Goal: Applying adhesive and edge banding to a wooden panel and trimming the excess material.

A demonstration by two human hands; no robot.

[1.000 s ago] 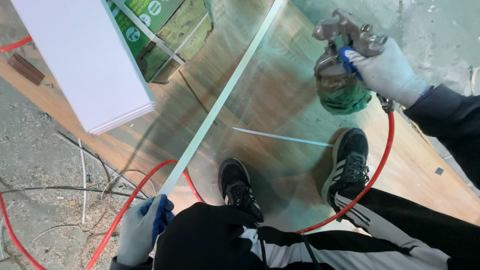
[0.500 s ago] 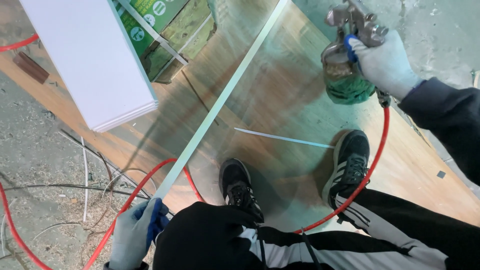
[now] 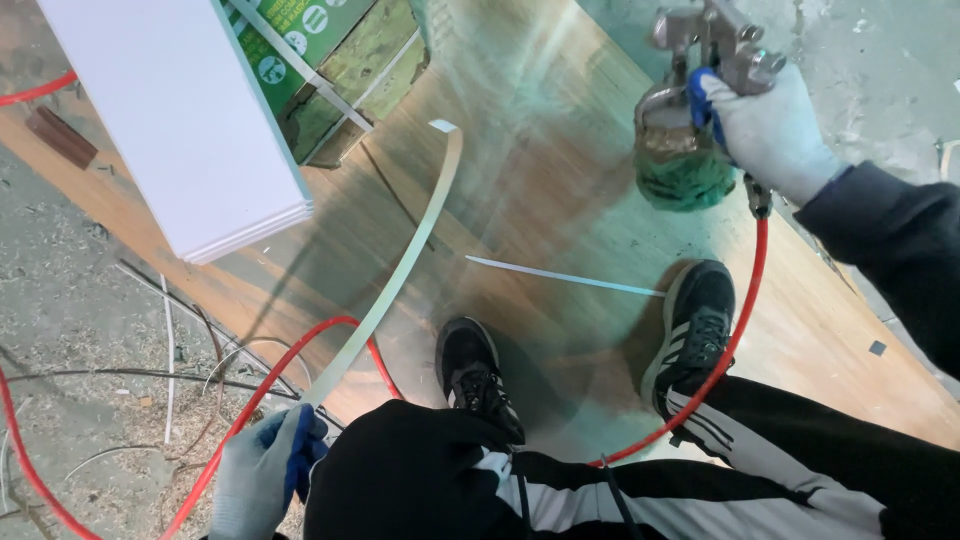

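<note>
Steadiness matters most: the gloved left hand (image 3: 262, 478) stays clamped on the long pale flexible strip (image 3: 395, 275) curving over the wooden board's (image 3: 560, 170) left edge, while the right hand (image 3: 770, 130), its grip closed around the metal spray gun with green-stained cup (image 3: 690, 120), sweeps evenly.

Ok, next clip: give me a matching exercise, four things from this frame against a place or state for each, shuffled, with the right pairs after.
Things:
1. spray gun
2. long pale strip
3. stack of white panels
4. red air hose

Places or states:
A. lying top left, over the edge of the wooden board
B. gripped in the gloved right hand, its cup smeared green
C. running down from the gun past the right shoe
D. held at its near end by the gloved left hand, curving up across the board

Pairs: 1-B, 2-D, 3-A, 4-C
</note>
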